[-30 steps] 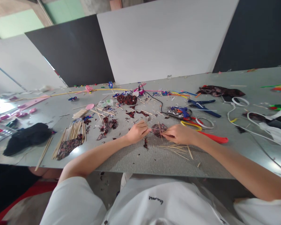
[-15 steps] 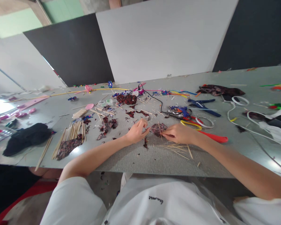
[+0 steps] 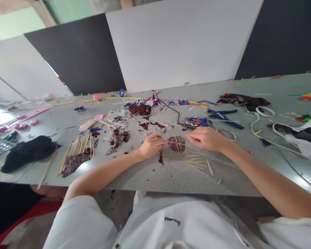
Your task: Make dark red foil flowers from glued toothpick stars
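A dark red patterned round piece (image 3: 180,143) lies on the grey table (image 3: 150,180), with thin sticks crossed over it. At its left edge my left hand (image 3: 152,144) has its fingers pressed together at the end of the crosswise stick. My right hand (image 3: 206,139) hovers just to the right of the piece, its fingers bent together; whether something small is between them is hidden. Loose short sticks (image 3: 195,162) lie below my right hand. Two round dark red pieces (image 3: 140,109) sit farther back.
Blue pliers (image 3: 226,117), a blue glue gun (image 3: 200,121) and white cable rings (image 3: 265,111) are at the right. At the left are a bag of sticks (image 3: 76,162) and a black cloth (image 3: 28,154). Fabric scraps (image 3: 118,138) lie mid-table.
My right hand has moved right and slightly up, off the round piece, and now covers the yellow and red items there. My left hand has turned slightly, with its fingers closer together.
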A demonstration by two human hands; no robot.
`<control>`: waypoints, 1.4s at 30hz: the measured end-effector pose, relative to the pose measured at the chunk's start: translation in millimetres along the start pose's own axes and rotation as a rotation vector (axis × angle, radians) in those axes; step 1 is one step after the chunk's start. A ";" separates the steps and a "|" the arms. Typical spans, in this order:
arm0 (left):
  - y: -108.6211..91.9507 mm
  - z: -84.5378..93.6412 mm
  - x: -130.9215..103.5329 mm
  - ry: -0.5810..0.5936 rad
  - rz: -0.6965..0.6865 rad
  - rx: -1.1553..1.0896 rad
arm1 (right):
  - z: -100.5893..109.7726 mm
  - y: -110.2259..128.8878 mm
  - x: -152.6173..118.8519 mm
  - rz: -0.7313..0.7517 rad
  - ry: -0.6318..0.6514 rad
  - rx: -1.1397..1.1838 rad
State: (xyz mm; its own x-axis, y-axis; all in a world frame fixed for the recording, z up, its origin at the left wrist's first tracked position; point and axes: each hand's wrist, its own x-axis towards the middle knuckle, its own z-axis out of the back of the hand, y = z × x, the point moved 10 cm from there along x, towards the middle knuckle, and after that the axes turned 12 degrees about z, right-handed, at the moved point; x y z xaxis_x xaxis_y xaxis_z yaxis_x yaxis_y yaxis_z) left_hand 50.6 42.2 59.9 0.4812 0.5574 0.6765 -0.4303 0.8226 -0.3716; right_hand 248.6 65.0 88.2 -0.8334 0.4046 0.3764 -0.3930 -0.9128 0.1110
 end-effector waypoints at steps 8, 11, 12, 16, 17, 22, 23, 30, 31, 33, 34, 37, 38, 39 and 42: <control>2.7 -4.8 -1.6 0.032 0.011 0.035 | 46.0 -116.8 -62.7 -0.692 -0.110 -0.370; 0.9 -3.2 -1.4 0.025 0.001 0.024 | 24.2 -149.6 -81.7 -0.828 0.001 -0.293; 0.8 -2.8 -1.5 0.024 -0.001 0.014 | 16.0 -156.4 -85.4 -0.853 0.029 -0.245; 3.4 -3.6 -3.2 0.036 -0.002 -0.017 | 1.4 -163.4 -86.5 -0.871 0.036 -0.139; 4.2 -4.5 -3.8 0.042 -0.004 -0.021 | 1.1 -162.6 -85.5 -0.872 0.022 -0.123; 5.3 -11.1 -5.9 0.080 -0.035 -0.006 | 1.0 -162.9 -87.4 -0.928 -0.106 0.046; 5.0 -12.8 -5.5 0.093 -0.035 0.009 | -0.1 -164.4 -89.6 -0.952 -0.128 0.083; -2.1 -18.0 3.1 0.176 0.026 0.082 | 13.5 -170.2 -95.5 -0.975 -0.380 0.159; -4.7 -19.6 3.6 0.199 0.018 0.071 | 17.7 -170.1 -95.5 -0.956 -0.462 0.196; -8.7 -23.4 3.3 0.242 -0.003 0.057 | 25.3 -169.5 -94.7 -0.908 -0.615 0.280; -9.6 -25.4 2.9 0.259 -0.010 0.055 | 28.8 -168.9 -93.7 -0.881 -0.672 0.312; -7.8 -29.8 1.5 0.293 -0.005 0.060 | 40.6 -164.7 -89.4 -0.807 -0.769 0.352; -6.4 -30.8 1.2 0.300 0.003 0.062 | 45.5 -161.7 -87.3 -0.770 -0.796 0.370; -5.0 -31.6 1.0 0.307 0.012 0.063 | 50.4 -157.8 -84.7 -0.730 -0.812 0.392; -2.2 -32.8 0.8 0.325 0.036 0.064 | 61.9 -141.3 -74.7 -0.631 -0.764 0.441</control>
State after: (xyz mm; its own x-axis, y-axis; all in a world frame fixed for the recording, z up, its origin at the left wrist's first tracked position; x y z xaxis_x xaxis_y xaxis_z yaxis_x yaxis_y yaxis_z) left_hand 77.0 44.6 40.5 0.6789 0.6008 0.4220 -0.4934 0.7990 -0.3437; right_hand 390.4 160.3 101.3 -0.0081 0.8058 0.5921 -0.3647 -0.5538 0.7486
